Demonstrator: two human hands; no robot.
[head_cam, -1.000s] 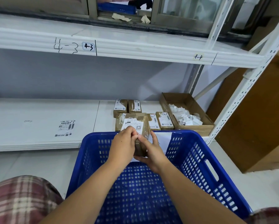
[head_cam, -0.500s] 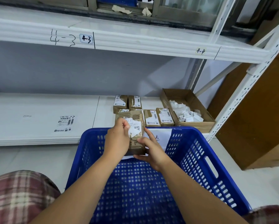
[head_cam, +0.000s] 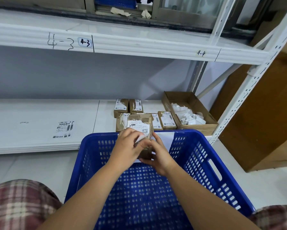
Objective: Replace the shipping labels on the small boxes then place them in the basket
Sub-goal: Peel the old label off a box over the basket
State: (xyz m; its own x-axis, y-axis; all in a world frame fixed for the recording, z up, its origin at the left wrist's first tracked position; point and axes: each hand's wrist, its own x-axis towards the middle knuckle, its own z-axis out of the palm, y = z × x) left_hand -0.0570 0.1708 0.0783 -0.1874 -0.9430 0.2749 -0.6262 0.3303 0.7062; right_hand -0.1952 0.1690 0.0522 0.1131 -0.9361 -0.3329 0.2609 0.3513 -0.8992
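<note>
Over the blue basket [head_cam: 197,146], I see the right hand [head_cam: 159,155] gripping the small box [head_cam: 139,118] while the left hand [head_cam: 127,146] pinches its white QR-coded label [head_cam: 137,126]. Beyond, labelled boxes [head_cam: 167,120] lie on the lower shelf [head_cam: 39,117]. The upper shelf [head_cam: 139,45] reads "4-3" and "4-4".

Counts: 6 small boxes [head_cam: 167,120] total. 5 sit on the shelf [head_cam: 39,117], 1 held box [head_cam: 145,153] is between 2 hands: left hand [head_cam: 127,148], right hand [head_cam: 157,155]. 1 shipping label [head_cam: 136,126] on the held one. 1 blue basket [head_cam: 197,143]. 1 open carton [head_cam: 197,128] of crumpled white scraps, uncountable. 1 loose label sheet [head_cam: 64,129].
</note>
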